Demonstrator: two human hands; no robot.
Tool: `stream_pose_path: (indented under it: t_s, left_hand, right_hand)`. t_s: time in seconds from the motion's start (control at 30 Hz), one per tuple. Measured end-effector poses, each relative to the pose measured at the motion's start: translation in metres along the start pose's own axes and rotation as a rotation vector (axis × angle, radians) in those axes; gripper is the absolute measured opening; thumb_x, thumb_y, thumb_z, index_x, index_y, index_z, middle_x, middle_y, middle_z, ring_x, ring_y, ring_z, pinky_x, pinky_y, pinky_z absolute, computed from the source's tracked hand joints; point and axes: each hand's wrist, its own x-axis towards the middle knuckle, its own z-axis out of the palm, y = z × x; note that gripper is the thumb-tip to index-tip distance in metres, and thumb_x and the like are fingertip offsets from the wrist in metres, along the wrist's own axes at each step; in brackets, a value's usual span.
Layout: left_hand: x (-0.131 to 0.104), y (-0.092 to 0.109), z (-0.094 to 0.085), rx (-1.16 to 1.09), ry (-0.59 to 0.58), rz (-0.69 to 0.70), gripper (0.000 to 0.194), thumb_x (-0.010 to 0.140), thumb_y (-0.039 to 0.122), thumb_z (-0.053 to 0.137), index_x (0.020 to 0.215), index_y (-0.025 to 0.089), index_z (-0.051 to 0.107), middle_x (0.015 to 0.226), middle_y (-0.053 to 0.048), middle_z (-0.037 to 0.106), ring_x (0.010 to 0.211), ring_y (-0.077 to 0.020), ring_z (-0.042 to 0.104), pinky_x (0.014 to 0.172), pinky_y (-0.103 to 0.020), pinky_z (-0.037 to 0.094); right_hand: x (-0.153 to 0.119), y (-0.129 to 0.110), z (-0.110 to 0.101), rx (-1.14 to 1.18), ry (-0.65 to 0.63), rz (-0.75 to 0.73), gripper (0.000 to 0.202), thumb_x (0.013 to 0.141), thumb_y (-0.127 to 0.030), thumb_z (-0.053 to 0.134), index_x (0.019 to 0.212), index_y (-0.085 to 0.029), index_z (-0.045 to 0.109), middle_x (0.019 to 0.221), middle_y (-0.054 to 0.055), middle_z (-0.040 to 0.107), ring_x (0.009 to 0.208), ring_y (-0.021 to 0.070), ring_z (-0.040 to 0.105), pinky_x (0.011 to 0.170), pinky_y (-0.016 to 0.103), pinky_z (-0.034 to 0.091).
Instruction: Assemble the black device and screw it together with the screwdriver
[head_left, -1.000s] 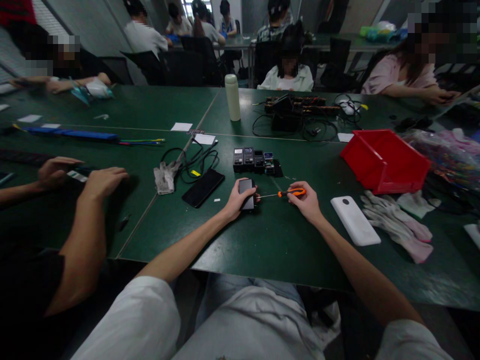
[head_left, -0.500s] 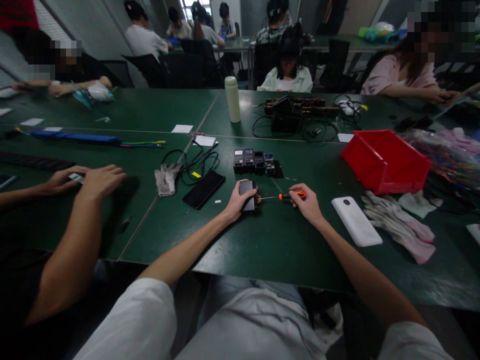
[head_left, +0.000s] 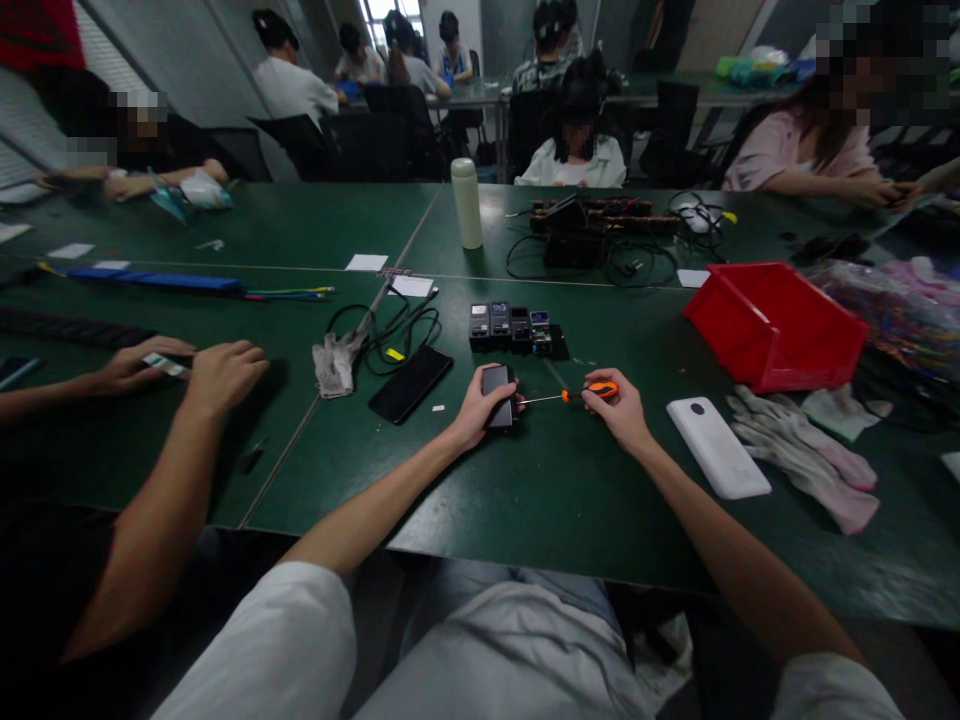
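My left hand is closed round a small dark box-shaped device, thumb over its top face. My right hand pinches the orange and black handle of a screwdriver. The thin shaft points left, and its tip is at the right side of the device; the exact contact is too small to tell. Just beyond my hands, a row of black modules stands beside a small circuit board part. A black phone lies left of my left hand.
At right are a white power bank, gloves and a red bin. A pale green bottle stands behind the modules. Cables lie beyond the phone. A co-worker's hands are at left.
The screwdriver handle shows more fully, as my right hand's fingers have shifted on it. The whole view has moved slightly. The co-worker's nearer hand at left has moved a little to the right.
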Motion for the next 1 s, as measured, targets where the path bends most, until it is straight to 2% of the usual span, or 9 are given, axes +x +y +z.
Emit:
stream_pose_path:
  t_s: [0.37,0.57,1.0]
  left_hand:
    - [0.0,0.002,-0.002,-0.058,-0.048,-0.016,0.053,0.075,0.028,0.072,0.118,0.022,0.041,0.103,-0.005,0.064,0.075,-0.0157,0.068,0.07,-0.036,0.058]
    - [0.001,0.005,-0.002,-0.124,-0.092,-0.072,0.055,0.076,0.029,0.071,0.122,0.021,0.041,0.107,-0.009,0.064,0.075,-0.0193,0.07,0.069,-0.035,0.058]
    - [0.003,0.01,-0.004,-0.166,-0.119,-0.098,0.05,0.078,0.028,0.068,0.121,0.022,0.043,0.104,-0.006,0.062,0.07,-0.0159,0.067,0.064,-0.033,0.056]
  right_hand:
    - [0.001,0.0,0.003,0.201,0.079,0.06,0.027,0.075,-0.035,0.073,0.095,-0.021,0.06,0.082,0.0,0.059,0.059,0.0103,0.055,0.052,0.023,0.044]
    - [-0.002,-0.007,0.007,0.314,0.087,0.127,0.025,0.076,-0.033,0.071,0.095,-0.02,0.059,0.072,-0.002,0.057,0.056,0.0097,0.053,0.052,0.022,0.041]
    - [-0.001,-0.01,0.006,0.427,0.162,0.202,0.022,0.075,-0.028,0.073,0.091,-0.02,0.061,0.074,-0.001,0.058,0.057,0.0095,0.052,0.052,0.022,0.04]
